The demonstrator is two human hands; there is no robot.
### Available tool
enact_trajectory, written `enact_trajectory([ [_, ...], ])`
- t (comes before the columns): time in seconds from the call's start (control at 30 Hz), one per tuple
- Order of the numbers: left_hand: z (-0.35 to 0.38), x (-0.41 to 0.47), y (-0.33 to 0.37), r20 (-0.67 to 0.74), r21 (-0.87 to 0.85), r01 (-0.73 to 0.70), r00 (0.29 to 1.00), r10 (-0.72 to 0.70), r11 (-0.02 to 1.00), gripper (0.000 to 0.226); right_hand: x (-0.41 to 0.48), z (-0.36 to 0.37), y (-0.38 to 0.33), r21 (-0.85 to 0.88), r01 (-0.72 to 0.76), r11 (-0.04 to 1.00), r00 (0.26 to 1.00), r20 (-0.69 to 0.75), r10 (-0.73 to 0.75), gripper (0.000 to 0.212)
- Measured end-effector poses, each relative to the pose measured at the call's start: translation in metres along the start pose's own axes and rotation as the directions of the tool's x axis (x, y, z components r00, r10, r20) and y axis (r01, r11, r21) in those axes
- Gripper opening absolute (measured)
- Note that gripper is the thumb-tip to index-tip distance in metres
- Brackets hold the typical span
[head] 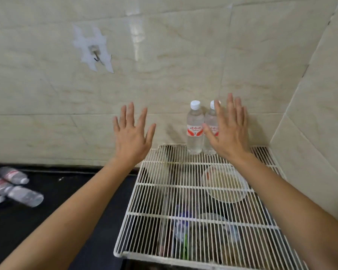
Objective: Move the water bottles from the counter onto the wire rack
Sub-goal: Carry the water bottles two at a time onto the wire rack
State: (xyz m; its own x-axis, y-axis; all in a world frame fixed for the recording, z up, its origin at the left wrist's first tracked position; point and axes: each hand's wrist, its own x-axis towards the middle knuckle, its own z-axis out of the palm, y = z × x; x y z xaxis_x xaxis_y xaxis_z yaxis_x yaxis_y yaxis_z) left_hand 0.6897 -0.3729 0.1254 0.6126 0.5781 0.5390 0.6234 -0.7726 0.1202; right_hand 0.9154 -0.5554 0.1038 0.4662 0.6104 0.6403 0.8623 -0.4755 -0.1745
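A big tiled wall [164,55] fills the back, and a second tiled wall [320,94] meets it in the corner on the right. A dark counter [86,201] runs along the bottom left. A white wire rack [183,191] sits on the right, pushed up against both walls. Under its wires you can see a round clear dish [225,185] and some darker things, but they are too blurry to name.

Two bare arms reach forward from the bottom. The left hand [132,136] is held up in front of the back wall, near the left back corner of the rack. Its fingers are spread wide and it holds nothing. The right hand [229,131] is held up over the back of the rack. Its fingers are also spread flat and it holds nothing.

Two water bottles stand up straight at the back edge of the rack, side by side and touching. The left standing bottle [195,127] is easy to see, with a white cap and a red and white label. The right standing bottle [211,123] is partly hidden behind the right hand.

More bottles [18,188] lie on their sides on the counter at the far left, in a loose pile.

A small metal hook [96,55] sticks out of a white patch on the back wall.
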Motion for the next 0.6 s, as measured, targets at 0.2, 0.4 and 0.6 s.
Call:
enact_trajectory([
  [0.2, -0.037, -0.079, -0.069, 0.053, 0.178, 0.14, 0.987, -0.151, 0.974, 0.069, -0.026, 0.037, -0.091, 0.153, 0.131, 0.98, 0.985, 0.091, -0.146, 0.078],
  [0.4, -0.094, -0.15, -0.161, -0.035, 0.255, 0.24, 0.97, -0.239, 0.937, 0.065, -0.032, 0.05, -0.211, 0.238, 0.225, 0.945, 0.949, 0.167, -0.268, 0.074],
  [0.6, -0.164, -0.231, -0.304, -0.125, 0.275, 0.374, 0.927, -0.353, 0.886, 0.066, -0.057, 0.065, -0.376, 0.302, 0.282, 0.911, 0.93, 0.147, -0.337, 0.073],
])
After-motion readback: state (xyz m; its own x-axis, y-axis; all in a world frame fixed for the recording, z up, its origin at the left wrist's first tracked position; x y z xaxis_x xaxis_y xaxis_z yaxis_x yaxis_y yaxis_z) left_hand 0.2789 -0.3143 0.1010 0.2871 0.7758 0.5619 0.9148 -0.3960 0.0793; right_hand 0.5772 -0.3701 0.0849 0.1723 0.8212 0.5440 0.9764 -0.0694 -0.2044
